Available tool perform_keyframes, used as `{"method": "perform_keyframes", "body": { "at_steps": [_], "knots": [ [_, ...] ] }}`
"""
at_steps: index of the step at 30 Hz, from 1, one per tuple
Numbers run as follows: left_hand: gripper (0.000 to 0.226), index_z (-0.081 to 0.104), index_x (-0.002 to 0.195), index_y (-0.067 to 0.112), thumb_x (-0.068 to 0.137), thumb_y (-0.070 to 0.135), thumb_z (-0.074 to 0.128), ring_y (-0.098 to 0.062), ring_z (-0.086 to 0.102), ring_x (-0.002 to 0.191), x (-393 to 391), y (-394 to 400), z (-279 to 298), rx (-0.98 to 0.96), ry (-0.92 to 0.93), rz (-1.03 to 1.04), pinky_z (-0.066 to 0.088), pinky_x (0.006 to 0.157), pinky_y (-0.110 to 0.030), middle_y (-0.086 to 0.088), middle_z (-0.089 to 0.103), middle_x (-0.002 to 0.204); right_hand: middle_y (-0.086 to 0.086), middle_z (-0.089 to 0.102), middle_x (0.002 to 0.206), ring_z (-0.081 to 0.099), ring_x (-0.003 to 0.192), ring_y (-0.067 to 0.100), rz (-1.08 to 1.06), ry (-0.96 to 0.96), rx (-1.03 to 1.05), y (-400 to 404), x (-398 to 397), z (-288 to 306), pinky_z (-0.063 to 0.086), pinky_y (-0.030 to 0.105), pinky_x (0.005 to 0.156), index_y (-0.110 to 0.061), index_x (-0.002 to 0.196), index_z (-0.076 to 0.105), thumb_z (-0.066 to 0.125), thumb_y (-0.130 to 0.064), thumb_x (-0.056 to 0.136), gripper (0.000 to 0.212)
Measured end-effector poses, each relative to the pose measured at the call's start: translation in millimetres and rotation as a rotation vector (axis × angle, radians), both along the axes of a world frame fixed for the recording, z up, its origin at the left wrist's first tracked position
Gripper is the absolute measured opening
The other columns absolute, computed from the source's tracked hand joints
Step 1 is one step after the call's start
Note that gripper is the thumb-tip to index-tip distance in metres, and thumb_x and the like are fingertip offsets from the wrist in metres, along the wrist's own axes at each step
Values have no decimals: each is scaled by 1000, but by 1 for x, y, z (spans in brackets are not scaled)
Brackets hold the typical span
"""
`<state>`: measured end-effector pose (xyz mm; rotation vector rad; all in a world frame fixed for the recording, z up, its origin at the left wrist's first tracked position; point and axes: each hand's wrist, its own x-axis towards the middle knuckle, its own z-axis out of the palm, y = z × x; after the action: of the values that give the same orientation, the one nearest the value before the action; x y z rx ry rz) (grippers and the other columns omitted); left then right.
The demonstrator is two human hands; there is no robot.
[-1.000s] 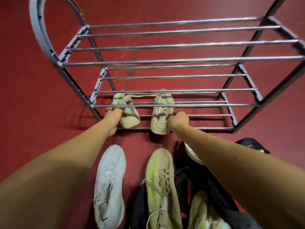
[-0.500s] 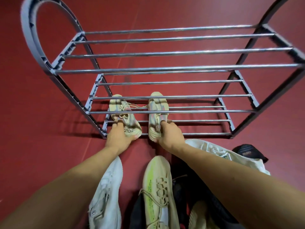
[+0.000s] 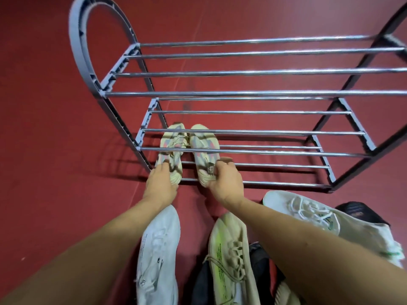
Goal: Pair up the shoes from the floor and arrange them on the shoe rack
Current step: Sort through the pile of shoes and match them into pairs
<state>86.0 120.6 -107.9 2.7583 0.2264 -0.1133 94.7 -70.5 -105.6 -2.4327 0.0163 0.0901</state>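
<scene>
A grey shoe rack [image 3: 242, 93] with chrome bars stands on the red floor. Two small cream shoes with grey and pink patches lie side by side on its bottom shelf, at the left end, toes pointing away. My left hand [image 3: 160, 183] grips the heel of the left small shoe [image 3: 171, 148]. My right hand [image 3: 224, 181] grips the heel of the right small shoe [image 3: 204, 150]. The middle shelf's bars cross over both shoes.
Several shoes lie on the floor in front of the rack: a white sneaker [image 3: 158, 256], a cream sneaker with a neon-green stripe [image 3: 229, 256], a white sneaker with green trim [image 3: 308, 214] and dark shoes [image 3: 356, 212] at the right.
Both small shoes have turned upright and come together at the left end of the bottom shelf. My hands moved with them, still on the heels.
</scene>
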Motion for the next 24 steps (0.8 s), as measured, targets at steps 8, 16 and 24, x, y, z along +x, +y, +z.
{"method": "perform_keyframes", "body": {
  "at_steps": [8, 16, 24],
  "knots": [
    [51, 48, 130, 11, 82, 7, 67, -36, 54, 117, 0, -4, 1, -77, 5, 75, 46, 95, -41, -13, 55, 128, 8, 49, 122, 65, 93, 37, 16, 89, -4, 26, 4, 2, 55, 40, 83, -17, 79, 53, 67, -25, 86, 17],
    [59, 46, 137, 12, 81, 8, 66, -35, 53, 121, 3, -5, 0, -231, 7, 150, 45, 97, -38, -12, 56, 133, 4, 46, 124, 62, 104, 30, 111, 125, 126, 27, 4, -11, 51, 37, 97, -12, 96, 69, 49, 4, 82, 29],
    [37, 55, 117, 14, 81, 5, 63, -36, 60, 106, -20, -7, 1, -268, -205, 384, 50, 89, -44, -10, 59, 117, 10, 54, 127, 57, 117, 34, 271, 213, -314, 11, 3, 4, 51, 43, 95, -14, 125, 48, 85, -48, 71, 74]
  ]
}}
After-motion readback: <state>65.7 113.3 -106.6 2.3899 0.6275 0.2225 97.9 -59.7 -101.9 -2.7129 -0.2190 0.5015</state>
